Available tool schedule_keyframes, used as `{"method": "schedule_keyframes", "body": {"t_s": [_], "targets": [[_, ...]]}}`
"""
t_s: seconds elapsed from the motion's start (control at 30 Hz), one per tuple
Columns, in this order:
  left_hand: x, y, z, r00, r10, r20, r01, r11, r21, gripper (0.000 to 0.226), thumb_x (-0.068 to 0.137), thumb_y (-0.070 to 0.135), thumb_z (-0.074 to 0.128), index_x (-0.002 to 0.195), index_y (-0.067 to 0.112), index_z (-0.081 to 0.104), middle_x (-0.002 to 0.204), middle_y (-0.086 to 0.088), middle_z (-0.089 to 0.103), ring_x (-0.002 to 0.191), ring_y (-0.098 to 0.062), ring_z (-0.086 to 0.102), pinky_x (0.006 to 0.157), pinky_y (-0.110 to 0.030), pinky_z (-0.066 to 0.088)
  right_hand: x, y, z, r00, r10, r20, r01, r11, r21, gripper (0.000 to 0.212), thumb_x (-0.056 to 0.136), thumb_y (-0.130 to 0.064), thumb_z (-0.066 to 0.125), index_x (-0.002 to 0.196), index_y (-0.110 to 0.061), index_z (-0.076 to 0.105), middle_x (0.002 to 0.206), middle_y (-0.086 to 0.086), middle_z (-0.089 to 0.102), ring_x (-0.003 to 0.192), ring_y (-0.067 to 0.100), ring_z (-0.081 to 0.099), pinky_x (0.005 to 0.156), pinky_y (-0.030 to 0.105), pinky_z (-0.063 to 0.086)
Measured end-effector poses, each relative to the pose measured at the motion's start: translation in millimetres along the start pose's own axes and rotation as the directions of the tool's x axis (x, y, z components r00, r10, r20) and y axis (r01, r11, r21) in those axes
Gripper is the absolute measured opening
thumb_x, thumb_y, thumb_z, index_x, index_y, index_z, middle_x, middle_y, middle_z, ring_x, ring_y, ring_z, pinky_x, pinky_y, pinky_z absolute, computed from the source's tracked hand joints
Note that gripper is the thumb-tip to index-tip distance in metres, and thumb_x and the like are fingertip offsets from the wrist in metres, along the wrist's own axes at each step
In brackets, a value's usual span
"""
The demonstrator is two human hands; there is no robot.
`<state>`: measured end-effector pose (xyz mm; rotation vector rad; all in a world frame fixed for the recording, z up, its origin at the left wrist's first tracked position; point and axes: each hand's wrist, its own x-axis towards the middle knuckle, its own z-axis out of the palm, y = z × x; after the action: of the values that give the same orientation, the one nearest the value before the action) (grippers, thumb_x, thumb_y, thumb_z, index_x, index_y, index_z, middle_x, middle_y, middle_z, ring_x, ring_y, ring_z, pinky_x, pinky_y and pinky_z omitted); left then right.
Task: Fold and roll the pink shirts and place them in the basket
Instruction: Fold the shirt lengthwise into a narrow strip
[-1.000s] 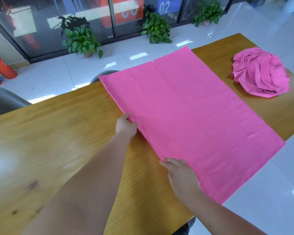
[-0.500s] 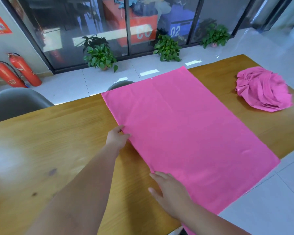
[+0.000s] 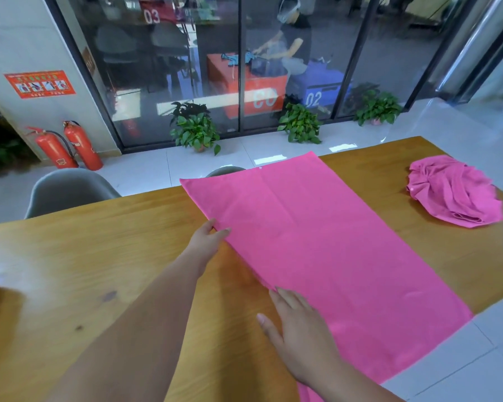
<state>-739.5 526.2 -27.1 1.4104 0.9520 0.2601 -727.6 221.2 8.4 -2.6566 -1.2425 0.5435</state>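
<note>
Head view: flat pink rectangular shirt [image 3: 317, 256] on light wooden table [image 3: 70, 256]; left hand [image 3: 208, 240] pinching its edge, right hand [image 3: 299, 329] flat, fingers straight, touching that edge.

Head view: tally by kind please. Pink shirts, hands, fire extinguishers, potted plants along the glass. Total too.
Pink shirts: 2 (flat shirt, crumpled shirt)
Hands: 2 (left hand, right hand)
Fire extinguishers: 2
Potted plants: 3
Total: 9
</note>
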Motion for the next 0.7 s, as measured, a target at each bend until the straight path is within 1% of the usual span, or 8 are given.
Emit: {"method": "schedule_keyframes", "body": {"t_s": [0.07,0.17,0.27,0.37,0.43,0.6,0.7], "targets": [[-0.3,12.2,8.8,0.999,0.029,0.015,-0.029,1.000,-0.002,0.079,0.096,0.037,0.076,0.164,0.025,0.037,0.158,0.004,0.049,0.140,-0.022,0.053,0.118,-0.051,0.044,-1.9,5.0,-11.3,0.998,0.035,-0.054,-0.035,0.999,-0.001,0.092,0.095,-0.083,-0.002,0.169,-0.032,0.017,0.175,-0.015,0.014,0.161,0.011,0.011,0.130,0.039,0.020],[1.3,32.1,26.6,0.997,0.068,0.043,-0.068,0.998,0.002,0.082,0.095,0.040,0.076,0.165,0.028,0.035,0.163,0.004,0.044,0.143,-0.023,0.048,0.120,-0.052,0.042,-3.6,14.5,-30.1,0.989,0.086,-0.122,-0.086,0.996,0.005,0.089,0.098,-0.082,-0.002,0.169,-0.031,0.017,0.175,-0.015,0.012,0.162,0.011,0.010,0.130,0.039,0.019],[2.5,53.8,49.5,0.991,0.102,0.086,-0.103,0.994,0.018,0.087,0.093,0.046,0.076,0.166,0.032,0.030,0.168,0.003,0.037,0.147,-0.027,0.044,0.121,-0.054,0.040,-3.1,26.4,-47.2,0.973,0.134,-0.187,-0.136,0.991,0.006,0.087,0.098,-0.079,0.000,0.168,-0.031,0.020,0.175,-0.015,0.015,0.161,0.011,0.013,0.129,0.037,0.021],[4.9,74.5,75.1,0.983,0.133,0.123,-0.136,0.991,0.015,0.088,0.095,0.045,0.075,0.167,0.033,0.026,0.171,0.003,0.030,0.150,-0.030,0.041,0.123,-0.053,0.037,-2.3,41.5,-62.6,0.957,0.165,-0.237,-0.164,0.986,0.024,0.088,0.098,-0.078,-0.001,0.167,-0.030,0.025,0.174,-0.014,0.020,0.160,0.012,0.018,0.128,0.038,0.025],[7.7,86.9,92.2,0.978,0.156,0.139,-0.160,0.987,0.020,0.089,0.094,0.045,0.076,0.167,0.034,0.026,0.173,0.002,0.026,0.153,-0.029,0.037,0.125,-0.054,0.034,-1.8,53.7,-71.0,0.951,0.178,-0.254,-0.174,0.984,0.038,0.091,0.096,-0.078,-0.003,0.167,-0.029,0.027,0.173,-0.013,0.024,0.159,0.013,0.021,0.127,0.039,0.028],[14.9,114.2,140.4,0.971,0.177,0.159,-0.185,0.982,0.033,0.088,0.095,0.039,0.077,0.167,0.031,0.027,0.172,-0.003,0.028,0.154,-0.031,0.034,0.126,-0.056,0.031,0.8,89.2,-86.9,0.933,0.217,-0.288,-0.200,0.976,0.087,0.084,0.100,-0.076,0.002,0.166,-0.030,0.028,0.172,-0.014,0.025,0.158,0.011,0.023,0.126,0.040,0.030],[22.9,123.8,169.6,0.967,0.182,0.179,-0.195,0.979,0.062,0.090,0.094,0.043,0.077,0.167,0.033,0.026,0.171,0.000,0.030,0.149,-0.030,0.040,0.124,-0.054,0.035,2.2,114.1,-98.0,0.926,0.235,-0.296,-0.209,0.971,0.117,0.085,0.099,-0.076,0.001,0.166,-0.031,0.028,0.172,-0.014,0.025,0.157,0.011,0.024,0.125,0.039,0.032]]}}
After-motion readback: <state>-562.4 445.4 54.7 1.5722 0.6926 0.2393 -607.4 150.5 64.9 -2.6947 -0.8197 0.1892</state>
